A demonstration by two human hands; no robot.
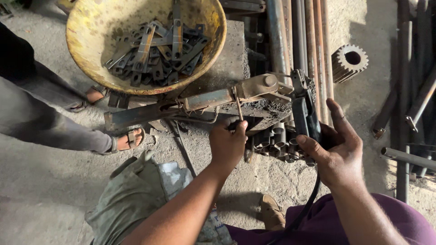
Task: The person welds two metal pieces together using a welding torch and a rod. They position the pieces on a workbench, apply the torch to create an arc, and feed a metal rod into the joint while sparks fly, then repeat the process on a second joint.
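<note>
Purple trousers (345, 222) fill the bottom right corner of the view, closest in, with a grey-green cloth (131, 199) bunched on the concrete floor (41, 190) beside them. Beyond the knees stands the block (227, 63) — a dark, gritty slab that carries everything else. On its far left corner sits a yellow pan (91, 27), wide and worn, heaped with flat slotted metal strips (159, 50). Along the block's near edge lies a rusty lever jig (190, 104), its long bar running from the left end to a rounded pivot head (265, 84) near the right corner. Long pipes (299, 36) lie past the block's right edge, and a toothed gear (349, 61) rests on the floor further right. Short pipe ends (277, 143) are stacked under the block's near right corner.

At the left edge of the view another person's sandalled foot (129, 139) stands on the floor, a grey trouser leg above it.

The left hand (227, 145) is clenched round a thin rusty strip (238, 106), which stands nearly upright at the jig's bar, midway along the block's near edge. The right hand (334, 154) is wrapped about a black handle (304, 120) at the block's right corner — thumb across the front, fingers behind. A black cable (302, 213) drops from the handle over the trousers.
</note>
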